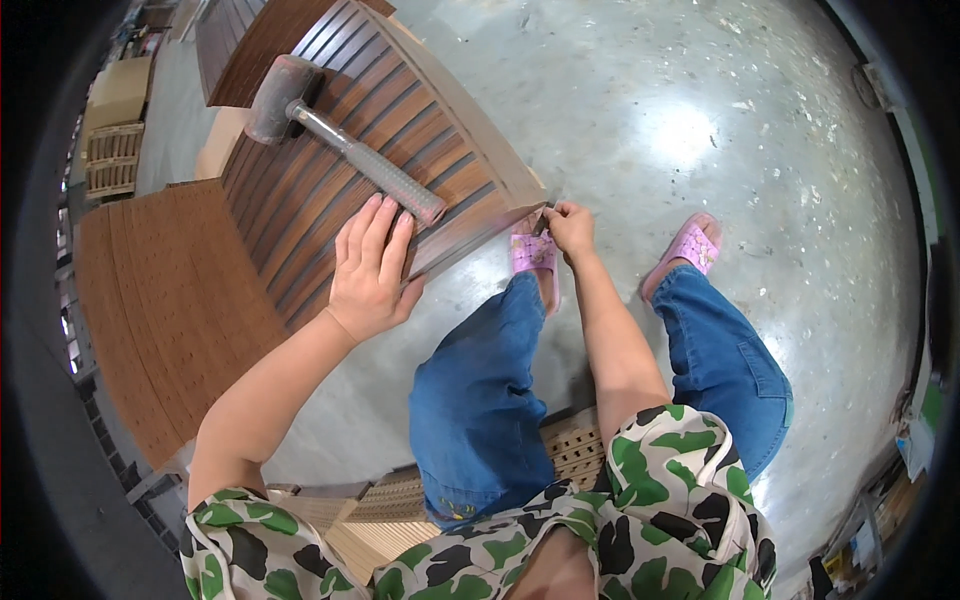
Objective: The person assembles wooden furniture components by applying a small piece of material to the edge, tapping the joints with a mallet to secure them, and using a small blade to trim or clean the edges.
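A brown slatted wood-look panel [345, 185] with dark grooves lies in front of me. My left hand [372, 268] rests on its near edge, fingers stretched out and lying flat. The fingertips are close to the grip of a mallet [370, 160], which has a large worn head and a ribbed grey handle and lies across the slats. At the panel's near right corner, my right hand [572, 230] pinches a small dark thing against or beside the corner. What it is, I cannot make out, since the fingers cover most of it.
A plain brown board [165, 310] lies on the left, beside the slatted panel. Another dark slatted piece [240, 45] stands beyond it. Stacked wooden pieces [575, 450] are behind my legs. My feet in pink sandals [690, 245] stand on a shiny grey floor [640, 110].
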{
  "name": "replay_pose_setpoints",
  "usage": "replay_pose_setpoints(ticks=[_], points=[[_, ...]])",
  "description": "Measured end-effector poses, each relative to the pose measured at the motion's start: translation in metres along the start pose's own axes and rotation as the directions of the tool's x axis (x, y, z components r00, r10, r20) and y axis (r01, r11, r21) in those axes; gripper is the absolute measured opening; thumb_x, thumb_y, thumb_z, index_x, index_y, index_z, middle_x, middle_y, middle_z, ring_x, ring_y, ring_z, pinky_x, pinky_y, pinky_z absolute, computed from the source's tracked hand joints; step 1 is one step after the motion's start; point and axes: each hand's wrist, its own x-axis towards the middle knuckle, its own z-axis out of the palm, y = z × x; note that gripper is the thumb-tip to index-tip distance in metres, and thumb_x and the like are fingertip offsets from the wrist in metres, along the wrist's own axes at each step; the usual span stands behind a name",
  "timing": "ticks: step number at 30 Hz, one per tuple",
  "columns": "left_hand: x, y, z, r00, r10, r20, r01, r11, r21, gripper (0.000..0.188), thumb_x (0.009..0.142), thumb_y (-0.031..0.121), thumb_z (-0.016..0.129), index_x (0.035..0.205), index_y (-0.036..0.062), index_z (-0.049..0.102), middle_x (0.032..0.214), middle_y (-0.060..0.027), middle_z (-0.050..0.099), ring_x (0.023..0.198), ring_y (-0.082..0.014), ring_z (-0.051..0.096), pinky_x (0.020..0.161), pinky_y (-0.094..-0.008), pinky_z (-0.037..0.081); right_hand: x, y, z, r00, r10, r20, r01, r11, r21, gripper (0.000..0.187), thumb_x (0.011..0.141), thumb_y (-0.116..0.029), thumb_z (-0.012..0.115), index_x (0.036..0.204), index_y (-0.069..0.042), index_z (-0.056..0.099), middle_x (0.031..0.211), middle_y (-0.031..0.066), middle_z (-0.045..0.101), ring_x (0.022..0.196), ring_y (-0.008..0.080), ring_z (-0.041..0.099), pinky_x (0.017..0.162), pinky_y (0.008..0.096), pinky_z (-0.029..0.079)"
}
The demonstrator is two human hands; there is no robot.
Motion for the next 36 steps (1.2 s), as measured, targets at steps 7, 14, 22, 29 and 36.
replay_pose_setpoints(ticks=[7,14,22,29,36], points=[[-0.015,-0.01,-0.015,1.0,-0.013,0.022,0.011,0.998,0.059,0.081,0.06,0.017,0.075,0.13,-0.0064,0.041,0.134,-0.0274,0.037,0.126,-0.0441,0.036,0.1,-0.0521,0.031,-0.144,-0.147,-0.024,0.915,-0.403,0.003,0.401,0.913,0.076,0.019,0.081,-0.015,0.064,0.073,0.001,0.058,0.069,0.0191,0.057,0.063,0.0362,0.056,0.06,0.0377,0.046],[0.007,0.004,0.008,1.0,0.008,-0.015,-0.007,1.0,0.027,0.083,0.063,0.021,0.075,0.133,-0.0045,0.038,0.136,-0.0264,0.035,0.128,-0.0432,0.033,0.101,-0.052,0.029,-0.042,-0.054,-0.03,0.979,-0.086,-0.185,0.098,0.993,0.061,0.016,0.077,-0.012,0.067,0.068,0.001,0.062,0.056,0.0123,0.058,0.051,0.022,0.057,0.051,0.0357,0.044],[-0.02,-0.01,-0.021,0.999,-0.011,0.039,0.008,0.995,0.099,0.085,0.062,0.022,0.075,0.133,-0.0038,0.037,0.137,-0.0256,0.034,0.128,-0.0426,0.033,0.101,-0.0512,0.029,-0.16,-0.17,-0.023,0.89,-0.454,-0.047,0.43,0.799,0.42,0.012,0.079,-0.012,0.066,0.075,-0.001,0.062,0.059,0.011,0.058,0.051,0.0216,0.057,0.052,0.0339,0.044],[0.003,0.01,0.005,1.0,-0.009,0.003,0.009,1.0,0.024,0.084,0.063,0.023,0.074,0.133,-0.0039,0.037,0.138,-0.0253,0.033,0.13,-0.0418,0.03,0.103,-0.0521,0.027,-0.081,-0.097,-0.035,0.961,-0.255,-0.107,0.257,0.966,0.006,0.016,0.076,-0.015,0.066,0.072,0.0,0.062,0.058,0.0145,0.059,0.053,0.0233,0.059,0.055,0.0361,0.046],[-0.013,-0.003,-0.012,1.0,-0.007,0.026,0.005,0.998,0.065,0.086,0.063,0.023,0.074,0.134,-0.0042,0.035,0.138,-0.026,0.033,0.129,-0.0429,0.031,0.103,-0.0525,0.028,-0.132,-0.152,-0.041,0.996,-0.086,-0.02,0.086,0.891,0.446,0.017,0.082,-0.009,0.065,0.071,0.002,0.058,0.055,0.0079,0.056,0.055,0.0074,0.056,0.051,0.0279,0.044]])
